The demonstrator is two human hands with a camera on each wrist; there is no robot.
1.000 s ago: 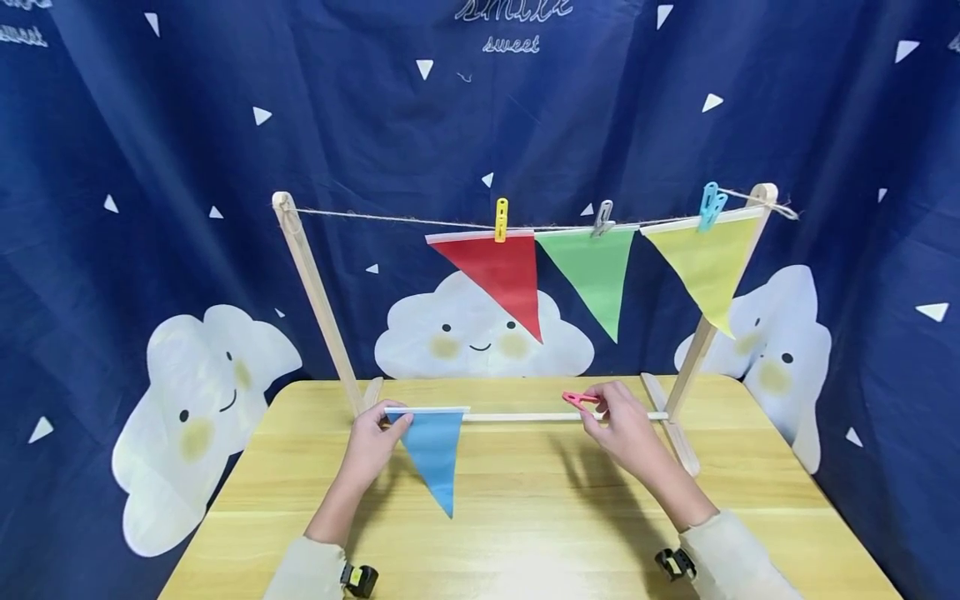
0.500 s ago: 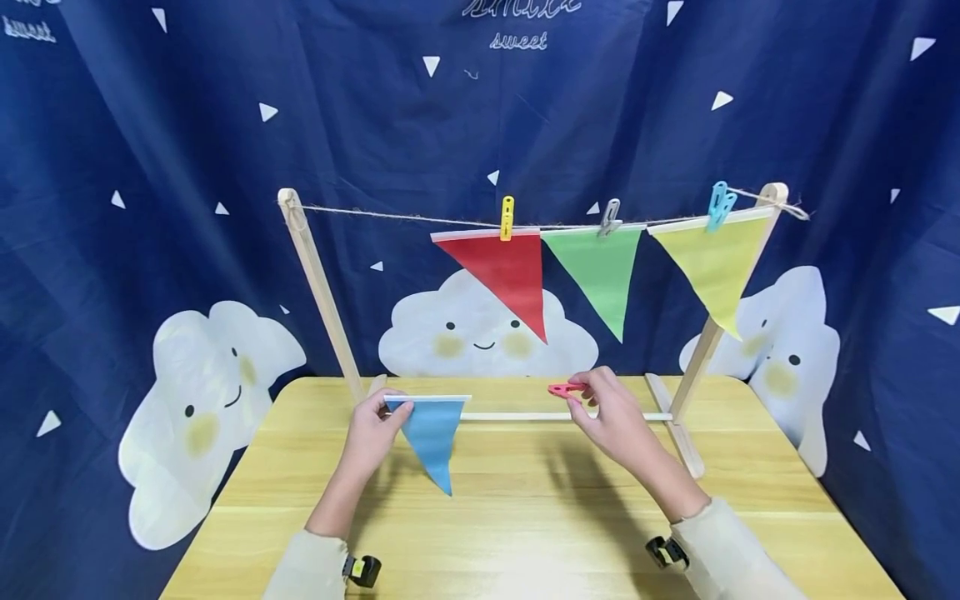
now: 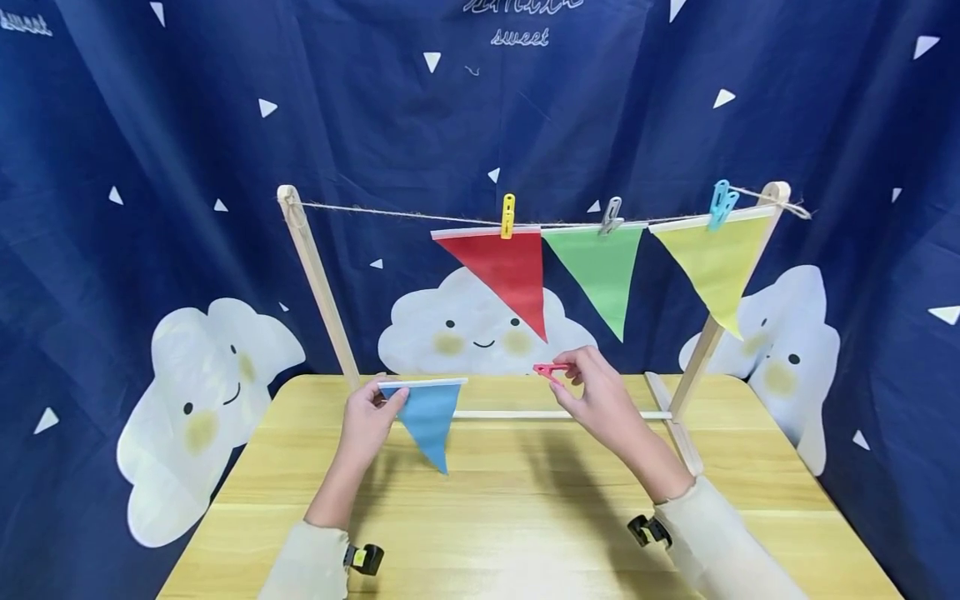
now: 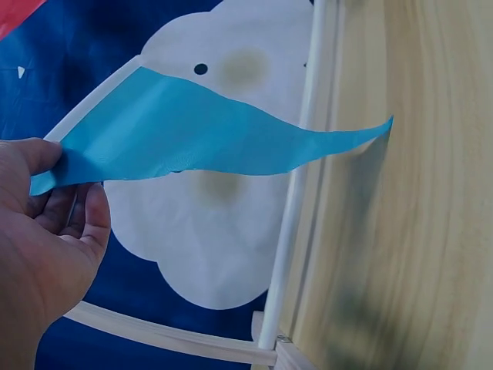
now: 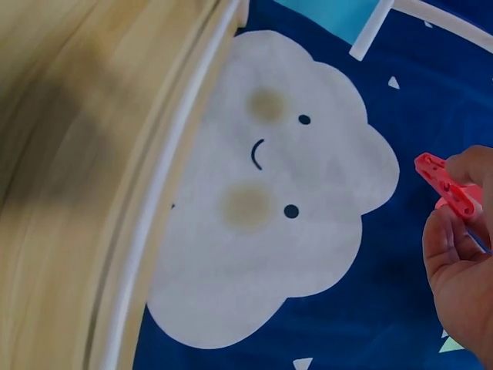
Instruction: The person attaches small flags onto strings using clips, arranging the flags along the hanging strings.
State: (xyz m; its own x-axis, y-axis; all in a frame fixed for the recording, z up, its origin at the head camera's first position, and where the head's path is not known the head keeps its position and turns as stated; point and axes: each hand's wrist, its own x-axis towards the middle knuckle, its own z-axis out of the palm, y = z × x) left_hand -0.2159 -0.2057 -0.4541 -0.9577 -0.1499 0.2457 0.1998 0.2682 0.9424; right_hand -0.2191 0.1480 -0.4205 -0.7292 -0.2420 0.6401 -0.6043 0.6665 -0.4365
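Note:
My left hand (image 3: 369, 417) pinches a blue triangular pennant (image 3: 431, 417) by the left end of its white top edge; the tip hangs down above the table. In the left wrist view the blue pennant (image 4: 192, 127) stretches out from thumb and fingers. Right of it, my right hand (image 3: 600, 396) holds a red clothespin (image 3: 551, 369) between thumb and fingers, its nose pointing left. Above both hands runs a string (image 3: 390, 212). On it hang a red pennant (image 3: 510, 271) under a yellow clothespin (image 3: 507, 217), a green pennant (image 3: 603, 271) under a grey clothespin (image 3: 611, 217), and a yellow pennant (image 3: 716, 258).
A light-blue clothespin pair (image 3: 722, 205) grips the yellow pennant. The string is tied to a left wooden post (image 3: 318, 283) and a right wooden post (image 3: 697, 367), joined low down by a white rod (image 3: 510, 414). The stand is on a wooden table (image 3: 465, 533) before a dark blue curtain (image 3: 375, 125).
Both hands have risen. The blue pennant came up with the left hand, and the right hand moved up and left with the red clothespin. The hanging pennants stay on the string.

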